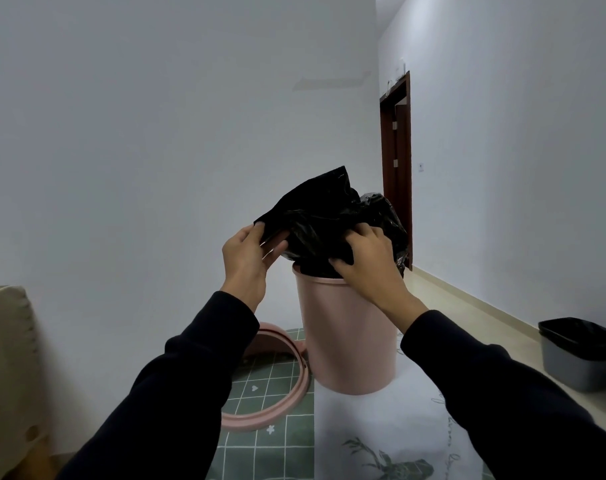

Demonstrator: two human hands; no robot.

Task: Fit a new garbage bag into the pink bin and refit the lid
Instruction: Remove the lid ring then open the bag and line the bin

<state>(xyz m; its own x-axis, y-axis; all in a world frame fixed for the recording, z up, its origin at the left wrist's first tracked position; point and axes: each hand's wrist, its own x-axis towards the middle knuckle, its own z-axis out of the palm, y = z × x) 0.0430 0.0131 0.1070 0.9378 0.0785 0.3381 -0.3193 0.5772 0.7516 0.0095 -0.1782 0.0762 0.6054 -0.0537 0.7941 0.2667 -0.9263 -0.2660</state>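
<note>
I see the black, glossy, crumpled plastic garbage bag [332,220] bunched above the mouth of the smooth pink plastic bin [346,334], a round tapering tub standing upright. The bag's lower end dips inside the rim, and most of the film is heaped above it. One flat flap sticks up to the left.

My left hand [246,261] pinches the flap's lower edge between thumb and fingers. My right hand [367,261] lies on the bag's right side with its fingers curled into the wrinkled film, gripping it just over the rim. Both arms wear dark sleeves.

The pink ring-shaped lid [256,418] lies beside the bin on its left. It seems to lean against the bin's base, though my left sleeve hides part of it. Bin and lid rest on a mat [273,441] with a green grid and a white leaf-printed panel.

Well to the right stands a grey rectangular bin [571,358] lined in black. A dark brown wooden door [396,168] is set in the white wall behind.
</note>
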